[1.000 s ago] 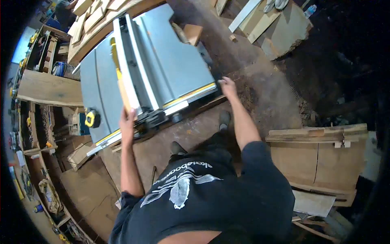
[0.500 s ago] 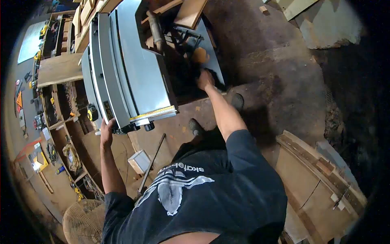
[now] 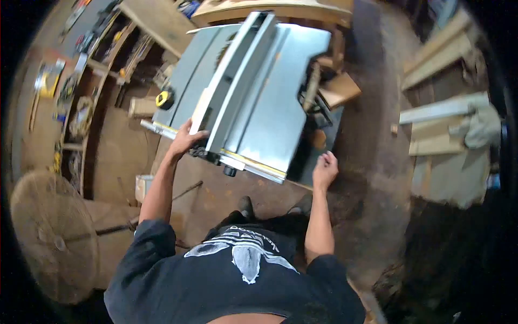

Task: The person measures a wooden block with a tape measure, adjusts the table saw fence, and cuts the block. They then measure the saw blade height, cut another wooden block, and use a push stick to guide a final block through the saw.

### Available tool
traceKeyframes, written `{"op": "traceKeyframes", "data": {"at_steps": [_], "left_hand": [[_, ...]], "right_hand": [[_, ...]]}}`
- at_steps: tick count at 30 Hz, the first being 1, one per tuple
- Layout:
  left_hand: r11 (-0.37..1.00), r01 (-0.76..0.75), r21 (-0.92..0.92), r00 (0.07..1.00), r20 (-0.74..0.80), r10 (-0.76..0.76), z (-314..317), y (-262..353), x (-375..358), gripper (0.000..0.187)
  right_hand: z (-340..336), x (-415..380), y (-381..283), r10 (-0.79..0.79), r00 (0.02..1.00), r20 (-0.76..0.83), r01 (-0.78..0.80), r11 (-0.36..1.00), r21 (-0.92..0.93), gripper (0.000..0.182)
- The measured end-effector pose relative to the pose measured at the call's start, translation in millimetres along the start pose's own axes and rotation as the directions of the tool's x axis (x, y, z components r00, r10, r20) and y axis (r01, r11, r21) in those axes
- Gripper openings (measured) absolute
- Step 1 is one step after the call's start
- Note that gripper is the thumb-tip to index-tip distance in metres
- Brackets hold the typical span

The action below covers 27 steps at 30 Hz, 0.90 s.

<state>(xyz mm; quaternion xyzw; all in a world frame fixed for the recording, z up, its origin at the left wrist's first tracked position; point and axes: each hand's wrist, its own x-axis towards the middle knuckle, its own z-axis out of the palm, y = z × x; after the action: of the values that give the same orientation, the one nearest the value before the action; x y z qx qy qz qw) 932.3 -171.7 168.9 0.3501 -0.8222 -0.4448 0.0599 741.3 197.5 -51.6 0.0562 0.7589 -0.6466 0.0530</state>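
Observation:
In the head view a table saw (image 3: pixel 272 113) with a grey metal top stands in front of me. Its long rip fence (image 3: pixel 242 81) runs from front to back, and part of the toothed blade (image 3: pixel 222 56) shows to the left of it. My left hand (image 3: pixel 186 139) grips the front end of the fence, thumb over the top. Beside the saw's right front corner is my right hand (image 3: pixel 325 170), fingers curled together; whatever they hold, if anything, cannot be made out. A round orange-brown piece (image 3: pixel 318 139) lies on the lower shelf just beyond it.
A yellow tape measure (image 3: pixel 165 99) sits on the saw's left side. Wood offcuts (image 3: pixel 341 90) lie to its right. A round fan (image 3: pixel 56 237) stands at left, near shelves of tools (image 3: pixel 81 121). Boards (image 3: pixel 442 119) and a pale cloth (image 3: pixel 479 127) are at right.
My view has turned, so the saw appears nearer the middle. My right hand has come out from the dark space beside the saw. My left hand stays at the fence's front end.

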Motion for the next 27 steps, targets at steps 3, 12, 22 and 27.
{"op": "traceKeyframes", "data": {"at_steps": [3,12,22,27], "left_hand": [[0.998,0.029,0.061,0.999,-0.038,-0.027,-11.7,-41.6,9.6,0.093],[0.974,-0.146,-0.171,0.986,0.056,0.157,-47.7,-73.2,-3.0,0.061],[0.947,-0.303,-0.111,0.943,0.109,0.315,-58.1,-97.7,13.6,0.061],[0.944,-0.325,-0.059,0.939,0.096,0.329,-56.1,-98.5,23.5,0.059]], "right_hand": [[-3.8,-18.8,-81.3,-0.128,0.985,-0.117,0.137,0.988,0.068,0.036],[129.0,-163.9,-234.1,-0.783,0.558,0.276,0.817,0.577,-0.016,0.036],[237.8,-354.6,-146.9,-0.285,0.629,0.723,0.565,0.806,-0.174,0.029],[262.8,-329.5,-26.6,0.231,0.879,0.417,-0.075,0.931,-0.358,0.043]]}}
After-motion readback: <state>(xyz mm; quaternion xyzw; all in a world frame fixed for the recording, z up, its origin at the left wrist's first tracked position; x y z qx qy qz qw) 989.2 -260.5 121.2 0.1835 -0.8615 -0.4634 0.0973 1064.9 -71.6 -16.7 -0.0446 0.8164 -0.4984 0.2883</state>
